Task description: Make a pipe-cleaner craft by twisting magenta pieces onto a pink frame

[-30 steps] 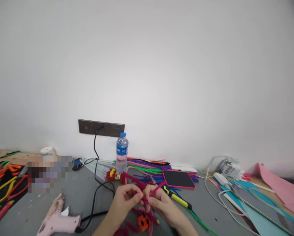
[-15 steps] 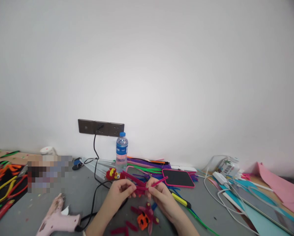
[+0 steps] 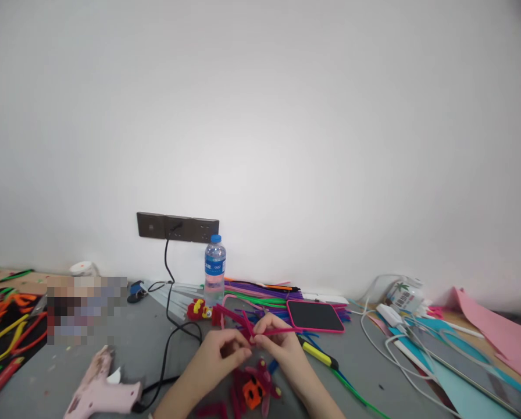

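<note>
Magenta pipe cleaners (image 3: 231, 315) cross one another at my fingertips. My left hand (image 3: 219, 356) pinches them near the crossing, its fingers curled and partly hidden. Touching it from the other side, my right hand (image 3: 278, 343) grips a length that sticks out to the right. Just below both hands lies a small fuzzy figure with an orange patterned piece (image 3: 252, 393) and dark pink parts around it. A loose dark pink fuzzy piece (image 3: 212, 410) lies to its left. Behind my left hand sits a red and yellow fuzzy figure (image 3: 196, 310).
A pink glue gun (image 3: 106, 396) with a black cord lies at left. Behind are a water bottle (image 3: 215, 270), a bundle of pipe cleaners (image 3: 260, 291) and a pink-edged phone (image 3: 315, 316). A yellow cutter (image 3: 319, 354) lies right of my hand; white cables (image 3: 393, 355) lie farther right.
My left hand has shifted slightly right and down, and my hands have come together. The pipe cleaners have turned; one end now points up and another lies nearly level to the right.
</note>
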The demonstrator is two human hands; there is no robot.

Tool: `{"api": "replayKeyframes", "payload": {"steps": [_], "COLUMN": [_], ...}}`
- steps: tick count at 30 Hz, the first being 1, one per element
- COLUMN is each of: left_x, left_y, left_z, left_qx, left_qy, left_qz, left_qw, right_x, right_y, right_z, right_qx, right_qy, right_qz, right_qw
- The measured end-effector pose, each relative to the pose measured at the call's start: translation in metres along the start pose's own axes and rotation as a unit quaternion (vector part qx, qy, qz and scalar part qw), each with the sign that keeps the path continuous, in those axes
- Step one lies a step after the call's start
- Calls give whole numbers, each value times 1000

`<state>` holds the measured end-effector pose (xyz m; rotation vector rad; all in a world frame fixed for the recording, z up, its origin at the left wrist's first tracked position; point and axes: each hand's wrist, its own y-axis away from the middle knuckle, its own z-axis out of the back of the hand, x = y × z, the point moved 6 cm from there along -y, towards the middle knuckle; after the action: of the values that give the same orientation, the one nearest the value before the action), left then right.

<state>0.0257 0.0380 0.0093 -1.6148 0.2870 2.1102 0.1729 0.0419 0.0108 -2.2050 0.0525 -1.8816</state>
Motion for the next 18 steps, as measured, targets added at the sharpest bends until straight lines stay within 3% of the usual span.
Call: {"api": "replayKeyframes", "payload": {"steps": [3,7,18], "left_x": [-1,2,4], "left_y": [-4,-6,-6], "left_z": [5,6,8], "left_qx": [-44,-49,-60], "left_qy": [79,133,110], "left_qz": [-19,-8,31], "left_qw": [996,990,992], "right_x": [5,-1,-3], "right_y": [0,0,1], "right_z": [-7,-11,-10], "right_qx": [23,23,-6], "right_qy": [28,50,9], "right_qz": [43,73,16], "right_qw": [998,996,1000]}}
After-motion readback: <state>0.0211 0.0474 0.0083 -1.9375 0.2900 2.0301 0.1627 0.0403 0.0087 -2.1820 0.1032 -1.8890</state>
